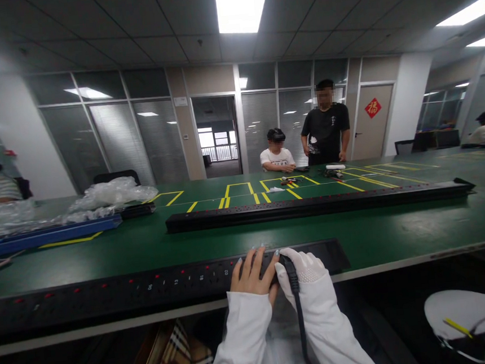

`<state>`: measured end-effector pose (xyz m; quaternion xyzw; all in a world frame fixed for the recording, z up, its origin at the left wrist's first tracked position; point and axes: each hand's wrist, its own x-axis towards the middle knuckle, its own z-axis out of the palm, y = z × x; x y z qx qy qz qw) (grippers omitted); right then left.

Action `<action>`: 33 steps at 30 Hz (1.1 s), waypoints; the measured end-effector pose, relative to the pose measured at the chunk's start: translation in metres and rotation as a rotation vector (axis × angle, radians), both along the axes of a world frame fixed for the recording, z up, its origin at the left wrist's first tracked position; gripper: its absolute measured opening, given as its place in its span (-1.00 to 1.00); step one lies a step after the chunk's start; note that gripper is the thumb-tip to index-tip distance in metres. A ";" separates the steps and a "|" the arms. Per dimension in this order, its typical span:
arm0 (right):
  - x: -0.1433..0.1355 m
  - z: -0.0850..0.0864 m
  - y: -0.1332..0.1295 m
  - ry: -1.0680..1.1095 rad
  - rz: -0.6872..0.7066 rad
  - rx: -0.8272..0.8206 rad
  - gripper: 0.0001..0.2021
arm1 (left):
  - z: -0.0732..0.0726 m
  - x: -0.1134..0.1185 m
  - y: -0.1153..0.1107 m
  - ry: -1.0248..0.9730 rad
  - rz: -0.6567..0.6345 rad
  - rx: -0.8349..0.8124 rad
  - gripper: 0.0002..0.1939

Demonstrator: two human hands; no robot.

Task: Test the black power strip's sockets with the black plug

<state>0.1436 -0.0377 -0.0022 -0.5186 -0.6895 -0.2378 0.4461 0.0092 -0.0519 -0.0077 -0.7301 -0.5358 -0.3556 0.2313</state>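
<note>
A long black power strip point(108, 293) with red switches and white numbers lies along the near edge of the green table. My left hand point(253, 274) is bare and lies on its right part with the fingers spread. Just beside it, my right hand point(303, 267), in a white glove, is closed round a black plug point(290, 269) at the strip. From the plug a black cable point(303, 329) hangs down along my right sleeve. The plug's front end is hidden, so its contact with a socket cannot be made out.
Another black strip point(312, 206) lies farther back on the green table point(147, 252). Clear plastic wrap point(112, 194) and a blue bar point(52, 234) are at the left. Small tools point(290, 181) lie beyond. Two people are across the table. A white stool point(470, 309) is at lower right.
</note>
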 end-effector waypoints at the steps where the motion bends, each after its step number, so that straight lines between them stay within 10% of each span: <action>1: 0.000 0.000 0.001 0.004 0.004 0.008 -0.69 | -0.001 0.000 0.001 0.007 0.005 0.003 -0.41; 33: -0.001 0.004 -0.003 0.015 0.021 -0.017 -0.72 | 0.001 -0.001 0.000 0.036 0.026 -0.012 -0.47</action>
